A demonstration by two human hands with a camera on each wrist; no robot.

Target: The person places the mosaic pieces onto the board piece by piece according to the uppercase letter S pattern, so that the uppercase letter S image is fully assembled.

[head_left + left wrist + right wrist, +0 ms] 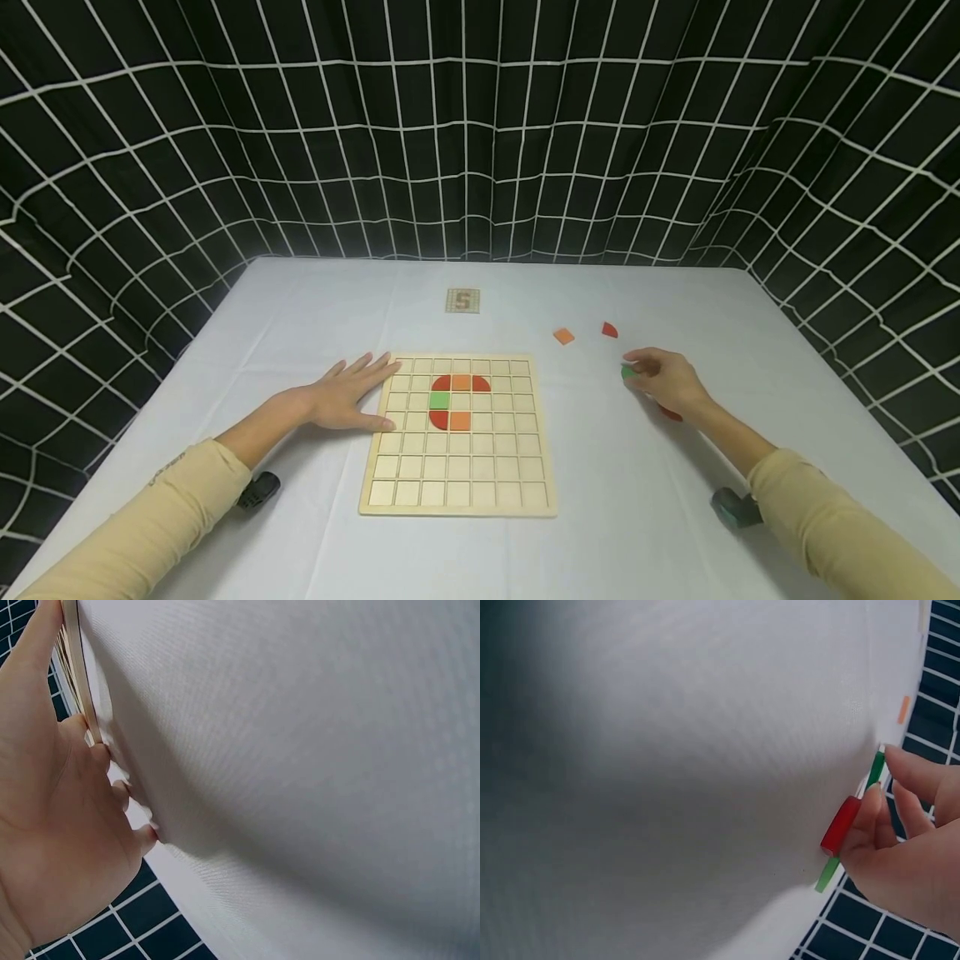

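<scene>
A wooden grid board [457, 510] lies on the table, with several red, orange and green tiles set in its upper cells, among them a green square [439, 401]. My left hand [347, 400] rests at the board's left edge, fingers spread, thumb and fingertips touching the rim. To the right of the board, my right hand [667, 383] pinches a green tile [876, 769] between thumb and finger, just at the cloth. Close under that hand lies a red tile [841, 825], and a light green tile [827, 874] shows beside it, partly hidden in the head view.
Loose on the cloth are an orange square tile [564, 336] and a red quarter-circle tile [610, 330]. Beyond the board lies a small card [462, 301] with a brown figure like a 5. Dark curtains [480, 125] with white grid lines surround the white-covered table [337, 542].
</scene>
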